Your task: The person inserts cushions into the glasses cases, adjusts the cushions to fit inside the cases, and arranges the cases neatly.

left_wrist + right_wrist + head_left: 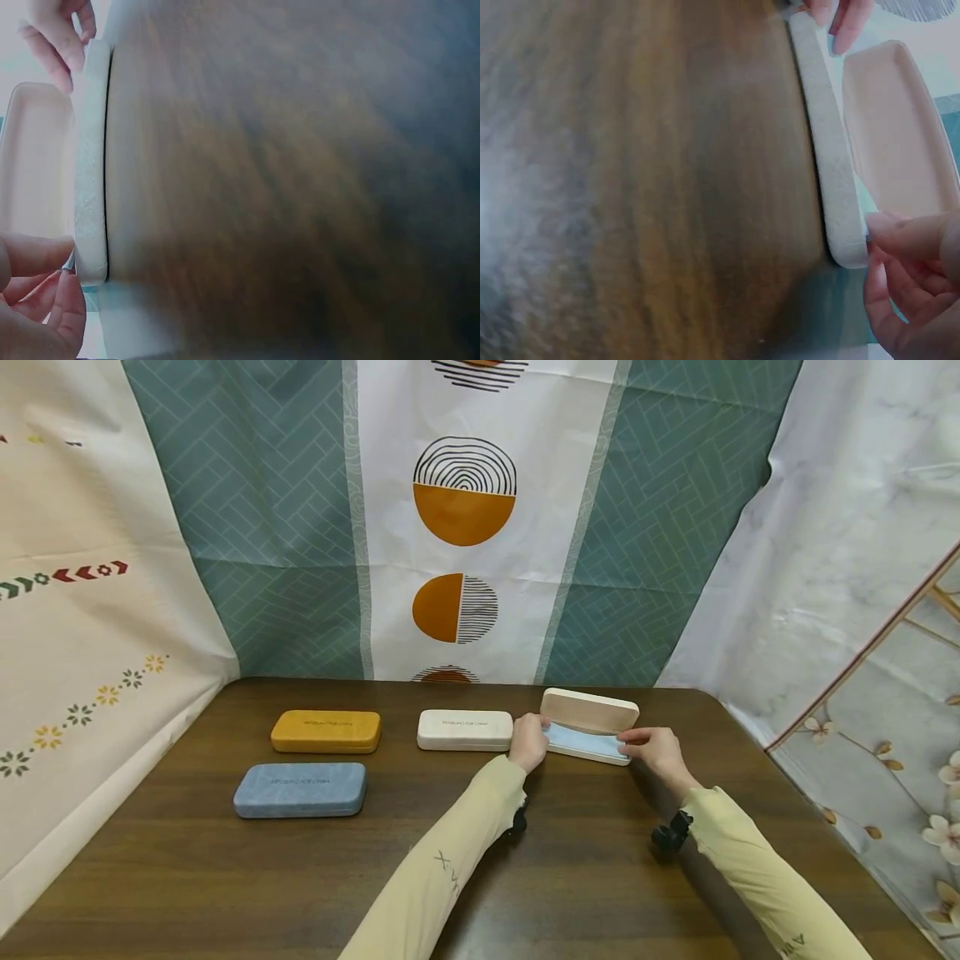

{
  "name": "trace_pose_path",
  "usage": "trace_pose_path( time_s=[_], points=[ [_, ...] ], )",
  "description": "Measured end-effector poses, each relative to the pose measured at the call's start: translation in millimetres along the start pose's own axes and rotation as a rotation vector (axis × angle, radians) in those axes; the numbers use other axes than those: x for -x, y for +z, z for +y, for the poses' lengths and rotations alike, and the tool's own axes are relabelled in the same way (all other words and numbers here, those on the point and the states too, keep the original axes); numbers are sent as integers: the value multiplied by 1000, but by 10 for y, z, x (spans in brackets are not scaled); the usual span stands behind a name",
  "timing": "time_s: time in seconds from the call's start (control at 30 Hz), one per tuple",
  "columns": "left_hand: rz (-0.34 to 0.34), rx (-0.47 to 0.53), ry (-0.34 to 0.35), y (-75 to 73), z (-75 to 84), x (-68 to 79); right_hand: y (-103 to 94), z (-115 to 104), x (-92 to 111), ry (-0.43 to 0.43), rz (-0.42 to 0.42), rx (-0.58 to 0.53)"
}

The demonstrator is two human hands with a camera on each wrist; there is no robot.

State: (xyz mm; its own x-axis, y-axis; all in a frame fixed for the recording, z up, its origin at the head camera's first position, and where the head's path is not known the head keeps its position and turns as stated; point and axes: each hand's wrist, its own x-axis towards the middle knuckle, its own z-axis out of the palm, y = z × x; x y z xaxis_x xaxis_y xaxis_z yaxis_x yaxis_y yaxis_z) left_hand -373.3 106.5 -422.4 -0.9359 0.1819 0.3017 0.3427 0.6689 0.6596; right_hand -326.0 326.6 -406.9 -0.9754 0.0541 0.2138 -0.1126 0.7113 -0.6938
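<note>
An open glasses case (590,710) stands at the right back of the table, its white lid tilted up with a pale pinkish lining. Across its lower half lies a light blue cloth (583,742). At the left end, my left hand (528,743) pinches the cloth's edge between thumb and fingers, as the left wrist view shows. My right hand (660,755) pinches the cloth at the opposite end, thumb above and fingers below in the right wrist view. Whether anything lies beneath the cloth is hidden.
Left of my left hand lies a closed white glasses case (465,731). Farther left are a closed yellow case (326,732) and, nearer me, a closed blue case (300,791). All rest on the brown wooden table (585,860), with patterned curtains behind.
</note>
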Motion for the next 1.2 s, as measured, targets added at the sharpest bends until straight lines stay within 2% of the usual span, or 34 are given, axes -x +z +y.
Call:
trace_pose_path(
  time_s=[0.03, 0.1, 0.13, 0.23, 0.27, 0.33, 0.43, 0.5, 0.7, 0.9, 1.0, 1.13, 1.2],
  points=[
    [16, -10, 8, 24, -4, -13, 3, 0, 1, -5, 3, 10],
    [78, -11, 89, 256, -222, -148, 11, 0, 6, -10, 12, 26],
    [85, -27, 106, 316, -273, -182, 15, 0, 10, -13, 20, 28],
    [94, -36, 137, 391, -339, -218, 24, 4, 21, -19, 44, 18],
    [79, -28, 135, 380, -343, -212, 27, 5, 24, -18, 55, 12],
    [43, -34, 66, 176, -129, -58, 32, 6, 31, -9, 78, -13],
    [78, -37, 45, 28, 41, 108, 42, 6, 41, 16, 110, -64],
    [87, -52, 29, -10, 91, 162, 51, 2, 49, 29, 129, -91],
    [85, -53, 3, -32, 119, 191, 84, 11, 60, 47, 150, -102],
    [62, -8, -34, -31, 110, 188, 87, 31, 43, 52, 151, -127],
    [68, 38, -74, -51, 120, 185, 93, -8, 42, 97, 176, -165],
    [139, 154, -118, -80, 158, 177, 111, -105, 25, 176, 237, -288],
    [180, 231, -127, -101, 186, 172, 127, -158, 7, 189, 245, -362]
  ],
)
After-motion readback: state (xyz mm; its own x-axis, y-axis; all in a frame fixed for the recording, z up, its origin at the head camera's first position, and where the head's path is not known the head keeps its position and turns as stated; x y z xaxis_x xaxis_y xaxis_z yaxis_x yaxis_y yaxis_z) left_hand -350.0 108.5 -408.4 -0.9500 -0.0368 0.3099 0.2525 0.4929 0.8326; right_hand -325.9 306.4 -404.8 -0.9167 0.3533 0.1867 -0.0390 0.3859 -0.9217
